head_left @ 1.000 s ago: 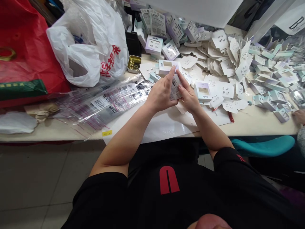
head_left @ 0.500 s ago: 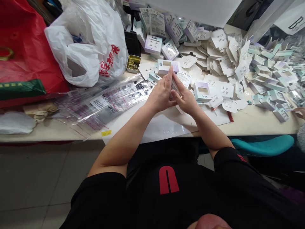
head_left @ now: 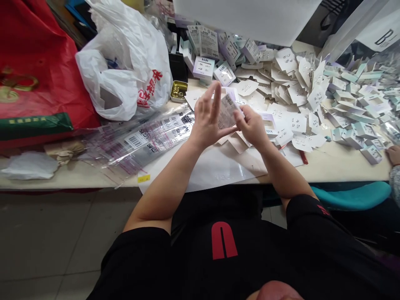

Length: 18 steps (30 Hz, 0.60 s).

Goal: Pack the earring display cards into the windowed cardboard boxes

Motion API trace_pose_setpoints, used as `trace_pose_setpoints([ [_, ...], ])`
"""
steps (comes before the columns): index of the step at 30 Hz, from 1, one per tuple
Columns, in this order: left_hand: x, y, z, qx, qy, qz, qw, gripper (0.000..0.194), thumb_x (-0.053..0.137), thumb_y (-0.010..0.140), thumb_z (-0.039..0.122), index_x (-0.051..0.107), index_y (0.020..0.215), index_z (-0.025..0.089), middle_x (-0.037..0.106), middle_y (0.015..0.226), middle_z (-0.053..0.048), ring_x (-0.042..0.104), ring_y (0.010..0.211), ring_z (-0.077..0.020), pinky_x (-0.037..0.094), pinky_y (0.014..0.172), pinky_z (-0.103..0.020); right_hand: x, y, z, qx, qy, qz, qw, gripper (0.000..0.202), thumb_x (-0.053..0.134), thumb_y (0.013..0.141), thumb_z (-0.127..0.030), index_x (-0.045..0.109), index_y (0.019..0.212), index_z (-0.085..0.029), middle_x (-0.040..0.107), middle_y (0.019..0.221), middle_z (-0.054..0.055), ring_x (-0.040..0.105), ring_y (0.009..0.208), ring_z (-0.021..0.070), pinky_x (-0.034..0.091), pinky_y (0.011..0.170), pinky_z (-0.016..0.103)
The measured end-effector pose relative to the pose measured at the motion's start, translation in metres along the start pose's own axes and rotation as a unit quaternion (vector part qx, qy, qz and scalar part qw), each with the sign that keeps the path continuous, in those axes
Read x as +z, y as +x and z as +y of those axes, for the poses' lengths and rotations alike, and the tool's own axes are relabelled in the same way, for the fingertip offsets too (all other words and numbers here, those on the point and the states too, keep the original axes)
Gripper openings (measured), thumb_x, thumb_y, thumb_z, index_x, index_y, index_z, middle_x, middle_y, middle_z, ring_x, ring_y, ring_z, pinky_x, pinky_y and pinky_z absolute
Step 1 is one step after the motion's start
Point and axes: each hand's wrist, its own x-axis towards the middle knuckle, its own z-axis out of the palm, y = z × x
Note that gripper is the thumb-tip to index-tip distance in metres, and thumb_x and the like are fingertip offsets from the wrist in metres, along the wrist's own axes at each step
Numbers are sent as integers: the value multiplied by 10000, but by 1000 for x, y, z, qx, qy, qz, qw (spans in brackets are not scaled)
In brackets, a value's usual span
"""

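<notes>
My right hand pinches a small card box with fine print on its face, holding it tilted above the table. Close by on the left, my left hand is open, its fingers stretched upward and its thumb reaching under the box's lower edge; whether the thumb touches it I cannot tell. Loose white cards lie below the hands on a white sheet. Just beyond the fingers are a "kids" box with a window and a small gold tin holding small pieces.
Flat earring-like cards pile up at the back, with many pastel boxes to the right. On the left are clear printed plastic bags, a white carrier bag and a red bag. Another person's hand shows at the right edge.
My hands, pressed together around the box before, have come apart. The left fingers now stand stretched out, and the box's printed face shows in my right hand. The view has shifted slightly.
</notes>
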Motion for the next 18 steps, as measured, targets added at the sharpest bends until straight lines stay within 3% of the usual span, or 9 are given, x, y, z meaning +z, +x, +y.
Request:
trace_pose_setpoints([
  [3, -6, 3, 1, -45, -29, 56, 997, 1206, 682, 882, 875, -33, 1759, 458, 185, 1857, -112, 101, 1747, -433, 237, 1393, -725, -13, 48, 10, 75, 64, -1, 995, 514, 567, 1094, -660, 608, 800, -241, 539, 643, -31, 475, 558, 127, 504, 625, 312],
  [6, -5, 3, 0, -60, -65, 78, 993, 1020, 540, 971, 864, 79, 1766, 421, 224, 1841, -120, 97, 1755, -407, 214, 1408, -697, -22, 111, 26, 242, 123, -16, 962, 396, 559, 1144, -430, 626, 817, -219, 386, 549, -86, 326, 485, 110, 466, 579, 296],
  [7, -3, 3, -2, -56, -68, 77, 993, 987, 511, 980, 869, 138, 1764, 399, 258, 1828, -131, 123, 1751, -407, 215, 1410, -688, -22, 132, 32, 286, 146, 10, 947, 401, 528, 1160, -439, 634, 843, -217, 393, 542, -89, 349, 484, 120, 500, 600, 297],
  [8, -1, 2, -4, -51, -68, 75, 994, 973, 498, 977, 882, 202, 1756, 378, 298, 1812, -142, 157, 1744, -411, 218, 1411, -677, -22, 151, 37, 310, 177, 34, 933, 414, 492, 1175, -475, 654, 904, -206, 505, 586, -66, 453, 523, 123, 551, 662, 288],
  [10, 2, 1, -9, -45, -68, 70, 994, 980, 501, 957, 909, 315, 1729, 335, 363, 1779, -165, 222, 1724, -423, 225, 1413, -653, -17, 182, 43, 255, 274, 55, 926, 405, 382, 1215, -462, 668, 1165, -178, 798, 1001, 22, 710, 829, 92, 606, 890, 229],
  [12, 4, 1, -14, -46, -70, 72, 994, 1009, 512, 936, 932, 372, 1709, 298, 383, 1765, -187, 264, 1707, -432, 226, 1415, -633, -8, 201, 46, 204, 301, 15, 931, 417, 270, 1238, -404, 598, 1370, -184, 717, 1519, 58, 730, 1244, 56, 573, 1081, 217],
  [13, 3, 1, -16, -50, -69, 76, 993, 1019, 508, 932, 939, 381, 1704, 287, 380, 1765, -195, 272, 1703, -431, 222, 1416, -628, -2, 205, 47, 194, 292, -10, 937, 410, 254, 1238, -377, 569, 1422, -188, 624, 1648, 59, 687, 1367, 57, 557, 1134, 228],
  [15, 2, 1, -18, -56, -66, 80, 993, 1016, 495, 934, 943, 389, 1697, 279, 375, 1767, -199, 276, 1701, -427, 215, 1417, -626, 7, 204, 48, 204, 255, -47, 944, 376, 330, 1221, -361, 564, 1448, -174, 590, 1683, 94, 679, 1425, 112, 553, 1182, 277],
  [18, -1, 3, -16, -55, -71, 73, 993, 994, 499, 935, 939, 411, 1683, 289, 386, 1766, -188, 287, 1696, -428, 220, 1415, -626, 7, 185, 48, 186, 109, -33, 976, 354, 507, 1163, -356, 642, 1392, -122, 752, 1457, 163, 766, 1295, 230, 561, 1194, 379],
])
